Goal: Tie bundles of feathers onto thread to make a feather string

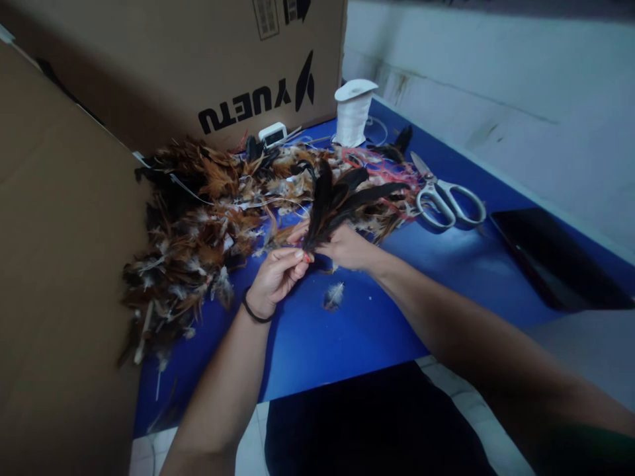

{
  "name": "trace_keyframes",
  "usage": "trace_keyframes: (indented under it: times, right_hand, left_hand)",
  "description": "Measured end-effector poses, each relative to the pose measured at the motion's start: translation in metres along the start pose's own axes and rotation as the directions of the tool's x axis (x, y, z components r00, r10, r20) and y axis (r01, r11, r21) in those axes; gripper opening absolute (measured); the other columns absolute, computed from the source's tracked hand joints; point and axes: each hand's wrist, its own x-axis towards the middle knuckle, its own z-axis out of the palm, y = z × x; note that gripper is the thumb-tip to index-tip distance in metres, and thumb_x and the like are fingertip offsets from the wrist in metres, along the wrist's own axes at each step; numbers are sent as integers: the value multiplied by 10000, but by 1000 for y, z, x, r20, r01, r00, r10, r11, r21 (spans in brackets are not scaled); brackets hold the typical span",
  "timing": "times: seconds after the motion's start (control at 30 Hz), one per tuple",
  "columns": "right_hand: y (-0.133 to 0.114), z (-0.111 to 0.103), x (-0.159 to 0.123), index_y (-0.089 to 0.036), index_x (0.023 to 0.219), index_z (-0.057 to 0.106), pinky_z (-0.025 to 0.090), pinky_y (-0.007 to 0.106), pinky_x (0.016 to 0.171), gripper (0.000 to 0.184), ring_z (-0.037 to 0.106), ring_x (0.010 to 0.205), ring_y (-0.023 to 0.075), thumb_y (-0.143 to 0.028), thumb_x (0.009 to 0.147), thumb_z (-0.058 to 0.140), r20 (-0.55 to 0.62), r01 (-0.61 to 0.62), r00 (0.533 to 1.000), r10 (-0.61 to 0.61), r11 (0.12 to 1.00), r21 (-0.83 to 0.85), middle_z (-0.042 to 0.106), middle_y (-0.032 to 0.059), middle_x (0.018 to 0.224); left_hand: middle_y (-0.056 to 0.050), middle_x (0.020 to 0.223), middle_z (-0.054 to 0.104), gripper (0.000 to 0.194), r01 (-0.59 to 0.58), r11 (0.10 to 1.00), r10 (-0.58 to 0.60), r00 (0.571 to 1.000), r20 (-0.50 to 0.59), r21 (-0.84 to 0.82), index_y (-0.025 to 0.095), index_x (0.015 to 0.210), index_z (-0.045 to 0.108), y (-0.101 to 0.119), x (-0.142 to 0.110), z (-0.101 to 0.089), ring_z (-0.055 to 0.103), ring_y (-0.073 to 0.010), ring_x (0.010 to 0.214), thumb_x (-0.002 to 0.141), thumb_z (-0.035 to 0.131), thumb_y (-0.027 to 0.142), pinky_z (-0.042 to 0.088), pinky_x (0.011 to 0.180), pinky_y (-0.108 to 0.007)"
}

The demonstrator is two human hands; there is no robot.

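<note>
A bunch of long dark feathers (330, 201) fans upward and to the right between my two hands. My left hand (280, 274), with a black band round the wrist, pinches its lower end between thumb and fingertips, where a small red bit shows. Close against the other side of the bunch is my right hand (350, 248), its fingers curled around behind the quills and partly hidden by the feathers. A small loose grey feather (334, 295) lies on the blue table (347, 344) just below the hands.
A large pile of brown feathers (198, 225) covers the table's left and back. Behind it stand a cardboard box (173, 73), a white spool (353, 116) and a small white device (272, 134). Red string (381, 165), scissors (449, 201) and a dark tablet-like slab (560, 258) lie rightward.
</note>
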Motion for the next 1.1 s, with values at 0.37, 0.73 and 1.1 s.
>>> trace_keyframes:
  times: [0.37,0.73,1.1]
  right_hand:
    - [5,-7,-6,-135,615,601,407,237,645,180,521,647,114,-178,786,567,-233,7,963,-140,870,-493,579,4,633]
    - [-9,6,-11,-135,725,667,345,208,614,128,492,604,78,-98,776,555,-189,-89,982,-30,801,-592,617,3,685]
    - [-10,9,-10,-135,714,668,349,204,620,126,508,613,73,-97,768,560,-156,-95,987,21,868,-487,626,-3,692]
  left_hand:
    - [8,519,547,172,-72,997,73,996,-48,25,104,645,682,0,3,-3,459,-22,454,651,765,255,386,453,-129]
    - [-7,589,615,213,-385,802,521,825,-218,458,152,591,673,-14,12,2,560,-94,590,753,671,290,460,644,-238]
    - [-43,779,680,162,-338,295,817,574,-53,894,175,742,727,-13,2,8,619,-139,748,809,607,261,483,729,-275]
